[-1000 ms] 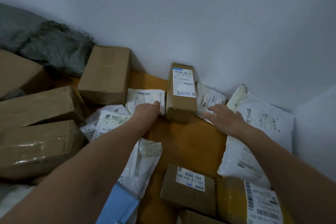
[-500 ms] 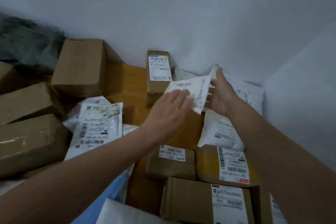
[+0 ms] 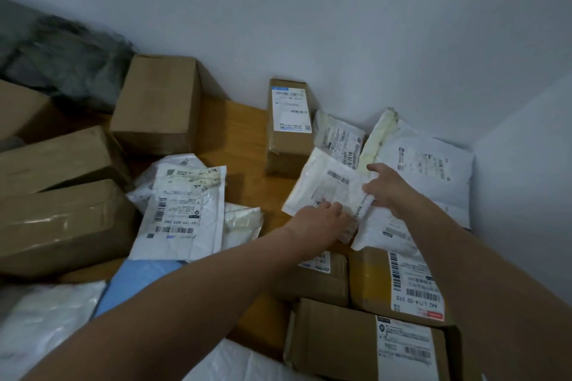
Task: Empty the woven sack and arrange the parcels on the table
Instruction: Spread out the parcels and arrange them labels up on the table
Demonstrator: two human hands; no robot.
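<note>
Both of my hands hold a small flat white parcel point(image 3: 325, 185) low over the wooden table point(image 3: 238, 139), just right of a small upright labelled box point(image 3: 289, 133). My left hand point(image 3: 322, 221) pinches the parcel's near edge. Its right edge is gripped by my right hand point(image 3: 390, 187). The grey woven sack point(image 3: 71, 65) lies crumpled at the far left against the wall. Two more white mailers, a small one point(image 3: 340, 136) and a large one point(image 3: 433, 170), lie behind and right of the held parcel.
Brown cartons point(image 3: 158, 102) point(image 3: 62, 223) fill the left side. White labelled mailers point(image 3: 182, 216) and a blue one point(image 3: 136, 278) lie in the middle left. Labelled boxes point(image 3: 356, 346) point(image 3: 371, 281) sit near me on the right. Walls close the back and right.
The white parcel, held up in the air by both hands half a second ago, has come down and toward me, close to the table in front of the upright box.
</note>
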